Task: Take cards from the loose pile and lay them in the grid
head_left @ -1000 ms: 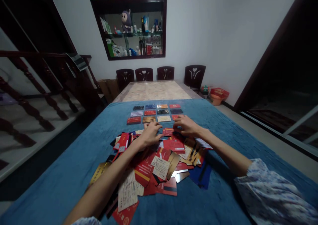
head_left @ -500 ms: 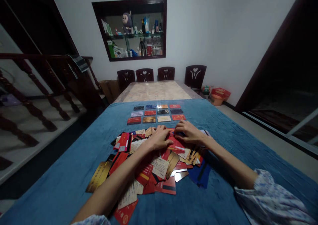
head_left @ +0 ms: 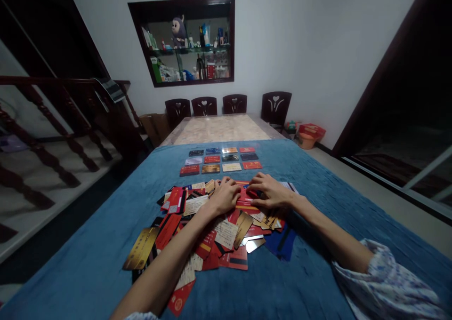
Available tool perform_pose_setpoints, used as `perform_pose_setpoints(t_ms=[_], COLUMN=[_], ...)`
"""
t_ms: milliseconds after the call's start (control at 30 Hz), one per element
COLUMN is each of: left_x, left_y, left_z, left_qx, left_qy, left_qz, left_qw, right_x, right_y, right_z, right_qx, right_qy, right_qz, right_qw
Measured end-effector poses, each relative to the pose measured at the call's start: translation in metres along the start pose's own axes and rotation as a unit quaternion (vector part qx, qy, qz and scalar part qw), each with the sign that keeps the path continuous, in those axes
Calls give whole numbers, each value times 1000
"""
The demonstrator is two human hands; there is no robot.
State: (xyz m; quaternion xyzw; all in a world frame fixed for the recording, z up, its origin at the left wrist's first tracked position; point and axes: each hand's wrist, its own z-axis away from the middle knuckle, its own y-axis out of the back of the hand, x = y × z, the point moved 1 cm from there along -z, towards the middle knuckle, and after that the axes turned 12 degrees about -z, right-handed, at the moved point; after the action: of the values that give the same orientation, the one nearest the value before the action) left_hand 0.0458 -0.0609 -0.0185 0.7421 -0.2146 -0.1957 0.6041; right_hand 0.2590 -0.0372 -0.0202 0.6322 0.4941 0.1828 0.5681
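at the far part of the card pile [head_left: 226,233], see red cards [head_left: 244,197] lying between half-curled left hand [head_left: 226,195] and half-curled right hand [head_left: 268,191], about equally near to both, long axis seemingly going from side to side, but cannot tell if gripped.

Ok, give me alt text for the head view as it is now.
A person's left hand and right hand, fingers bent, are at the far part of a loose, overlapping card pile on a blue cloth. Beyond them, twelve separate cards lie in three rows of four; farther back are four dark chairs.
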Motion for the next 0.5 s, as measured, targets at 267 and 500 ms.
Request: perform_pose_setpoints(t_ms=[267, 500], left_x=[-14, -22], left_y=[5, 1], left_z=[4, 4], left_qx=[-26, -2], left_qy=[-39, -74], left_qz=[42, 59], left_qw=[998, 996], right_x=[1, -1], right_y=[0, 0], right_z=[3, 4], right_qx=[24, 53], right_qy=[34, 63], right_qz=[6, -6], right_qw=[999, 997])
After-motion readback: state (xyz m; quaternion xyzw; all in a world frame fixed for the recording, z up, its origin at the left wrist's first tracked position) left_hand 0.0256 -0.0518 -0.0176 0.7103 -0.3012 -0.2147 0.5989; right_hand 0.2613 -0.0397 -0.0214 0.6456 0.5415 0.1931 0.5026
